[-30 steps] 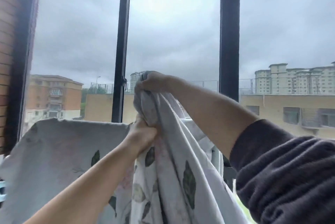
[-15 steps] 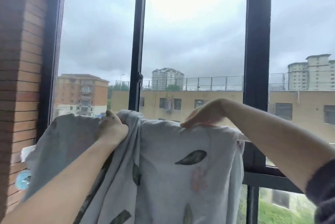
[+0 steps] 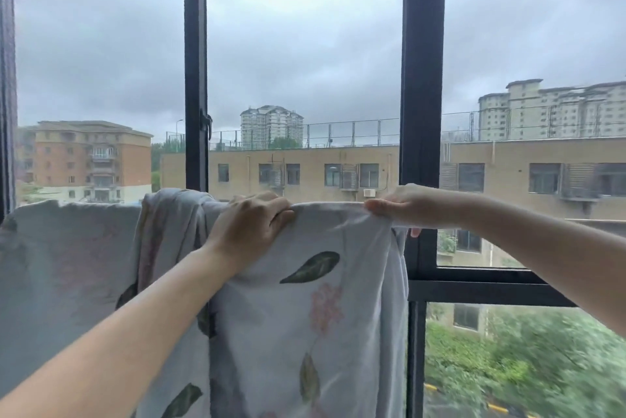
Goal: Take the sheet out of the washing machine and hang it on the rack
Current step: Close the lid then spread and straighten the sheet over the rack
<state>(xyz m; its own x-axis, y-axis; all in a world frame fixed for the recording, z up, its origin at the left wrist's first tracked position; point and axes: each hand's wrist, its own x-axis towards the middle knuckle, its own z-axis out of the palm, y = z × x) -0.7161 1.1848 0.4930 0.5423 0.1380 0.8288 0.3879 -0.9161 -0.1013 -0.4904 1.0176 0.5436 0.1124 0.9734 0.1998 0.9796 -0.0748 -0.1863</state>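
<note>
Before a dark-framed window (image 3: 421, 78): leaf-print sheet (image 3: 305, 316), top edge clutched in curled fingers (image 3: 276, 212) of left hand (image 3: 249, 231), pinched by right hand (image 3: 413, 206).

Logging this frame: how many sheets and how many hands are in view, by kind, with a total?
Leaf-print sheet: 1
Hands: 2, the left hand and the right hand, both gripping the sheet's top edge
Total: 3

You cannot see the rack, it is hidden under the sheet (image 3: 305, 309); only the sheet lies over it, bunched approx. left of centre.
</note>
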